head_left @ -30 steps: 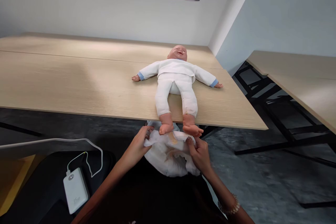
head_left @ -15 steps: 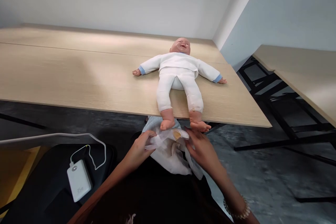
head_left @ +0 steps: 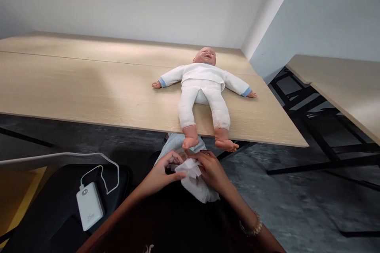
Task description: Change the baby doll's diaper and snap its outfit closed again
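Observation:
A baby doll (head_left: 204, 87) in white clothes lies on its back on the wooden table (head_left: 89, 87), its bare feet hanging over the front edge. Just below the feet, over my lap, my left hand (head_left: 162, 174) and my right hand (head_left: 212, 172) are both closed on a bunched white diaper (head_left: 196, 184). The hands almost touch each other, pressing the diaper together. A pale blue cloth (head_left: 175, 142) shows behind my hands under the table edge.
A white power bank (head_left: 89, 205) with a white cable lies on a black seat at my left. A second wooden table (head_left: 341, 83) stands at the right, with black metal frames between the tables. The floor is grey.
My hands have come together from apart, folding the spread diaper into a smaller bundle. The doll has not moved.

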The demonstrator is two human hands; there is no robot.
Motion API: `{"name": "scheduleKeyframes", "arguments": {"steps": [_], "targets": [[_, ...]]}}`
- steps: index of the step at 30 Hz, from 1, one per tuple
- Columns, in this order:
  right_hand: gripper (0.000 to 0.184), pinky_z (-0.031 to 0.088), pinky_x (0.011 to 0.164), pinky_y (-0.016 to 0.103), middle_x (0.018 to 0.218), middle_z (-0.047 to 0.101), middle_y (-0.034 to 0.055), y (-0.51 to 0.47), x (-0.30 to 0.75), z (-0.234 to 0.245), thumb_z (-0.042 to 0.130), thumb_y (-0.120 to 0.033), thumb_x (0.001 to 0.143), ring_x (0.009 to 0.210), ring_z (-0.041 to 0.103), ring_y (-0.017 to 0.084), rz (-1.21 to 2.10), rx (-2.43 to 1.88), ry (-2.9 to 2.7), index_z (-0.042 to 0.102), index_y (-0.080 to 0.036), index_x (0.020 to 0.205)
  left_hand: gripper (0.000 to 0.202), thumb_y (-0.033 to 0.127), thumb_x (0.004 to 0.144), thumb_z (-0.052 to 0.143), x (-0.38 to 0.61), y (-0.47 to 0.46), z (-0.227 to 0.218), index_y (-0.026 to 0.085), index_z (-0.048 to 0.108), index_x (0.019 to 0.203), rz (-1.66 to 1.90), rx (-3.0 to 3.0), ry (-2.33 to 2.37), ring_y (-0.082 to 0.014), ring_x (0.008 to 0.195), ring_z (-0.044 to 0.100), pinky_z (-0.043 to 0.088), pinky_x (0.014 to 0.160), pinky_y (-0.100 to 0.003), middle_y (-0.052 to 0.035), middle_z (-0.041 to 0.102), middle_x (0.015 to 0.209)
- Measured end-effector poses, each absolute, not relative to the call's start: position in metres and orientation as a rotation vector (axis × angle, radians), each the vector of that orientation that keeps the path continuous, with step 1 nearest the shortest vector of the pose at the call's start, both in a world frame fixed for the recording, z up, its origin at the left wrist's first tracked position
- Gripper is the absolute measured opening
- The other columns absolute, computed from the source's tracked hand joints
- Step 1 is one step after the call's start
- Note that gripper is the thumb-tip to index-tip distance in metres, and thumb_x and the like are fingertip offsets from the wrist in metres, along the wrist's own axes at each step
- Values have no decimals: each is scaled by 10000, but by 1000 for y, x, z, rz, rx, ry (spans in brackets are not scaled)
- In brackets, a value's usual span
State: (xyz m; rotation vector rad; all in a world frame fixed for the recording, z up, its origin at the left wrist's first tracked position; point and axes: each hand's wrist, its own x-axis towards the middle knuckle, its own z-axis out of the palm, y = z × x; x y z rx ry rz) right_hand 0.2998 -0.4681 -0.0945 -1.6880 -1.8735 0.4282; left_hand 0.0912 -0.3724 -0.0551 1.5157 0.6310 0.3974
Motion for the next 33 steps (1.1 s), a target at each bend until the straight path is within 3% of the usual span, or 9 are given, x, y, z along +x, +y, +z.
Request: {"name": "scheduleKeyframes", "arguments": {"steps": [4, 8, 11, 15, 20, 23, 27, 30, 33], "targets": [[403, 561, 949, 358, 1069, 753, 62, -472, 302, -89, 512, -23, 853, 1057, 700, 270, 399, -1662, -1801, 719, -213, 1141, 508, 659, 869, 699, 92, -368, -55, 182, 599, 1015, 358, 1327, 631, -136, 772, 581, 467, 741, -273, -13, 633, 868], [388, 546, 928, 341, 1049, 755, 56, -471, 299, -88, 500, -36, 835, 1010, 703, 251, 446, -1689, -1782, 713, -217, 1105, 508, 497, 761, 859, 95, -370, -55, 183, 603, 1066, 357, 1404, 612, -155, 844, 611, 460, 794, -281, -16, 678, 920], [325, 530, 927, 347, 1066, 758, 51, -470, 297, -91, 532, -83, 840, 1007, 703, 245, 513, -1679, -1784, 705, -214, 1082, 465, 417, 749, 877, 95, -375, -54, 182, 599, 1038, 381, 1442, 588, -187, 959, 646, 481, 885, -310, -40, 696, 1007], [297, 506, 933, 363, 1061, 759, 57, -469, 295, -97, 532, -113, 830, 997, 693, 248, 582, -1658, -1723, 711, -199, 1051, 398, 386, 826, 814, 94, -380, -58, 187, 576, 1074, 395, 1393, 486, -192, 1034, 659, 506, 938, -328, -66, 687, 1103], [296, 490, 902, 356, 998, 753, 59, -468, 293, -99, 551, -121, 790, 947, 685, 246, 676, -1640, -1637, 710, -194, 1028, 483, 450, 843, 798, 97, -382, -66, 206, 540, 1170, 401, 1262, 446, -188, 1037, 675, 539, 901, -315, -46, 673, 1019], [235, 470, 810, 307, 913, 739, 39, -467, 294, -102, 536, -106, 785, 858, 674, 215, 660, -1618, -1587, 690, -178, 948, 534, 432, 808, 846, 100, -384, -64, 201, 529, 1170, 398, 1200, 464, -124, 831, 680, 544, 746, -243, -28, 675, 998], [214, 423, 677, 250, 779, 692, 30, -463, 297, -114, 448, -119, 824, 715, 606, 170, 703, -1657, -1436, 653, -159, 872, 626, 487, 805, 843, 102, -388, -61, 221, 472, 1233, 292, 1143, 501, -17, 436, 492, 394, 417, -184, -15, 689, 1044], [186, 408, 619, 229, 727, 669, 27, -461, 300, -122, 456, -214, 844, 660, 562, 155, 733, -1679, -1241, 631, -154, 823, 571, 576, 831, 784, 101, -384, -64, 204, 505, 1162, 253, 1186, 529, -22, 388, 472, 337, 378, -193, -21, 690, 1017], [192, 399, 567, 224, 653, 632, 19, -464, 301, -117, 467, -259, 849, 601, 536, 144, 677, -1678, -1179, 610, -163, 766, 465, 597, 858, 731, 100, -373, -69, 178, 552, 951, 374, 1388, 675, -87, 559, 574, 442, 519, -220, -12, 652, 873]]}}
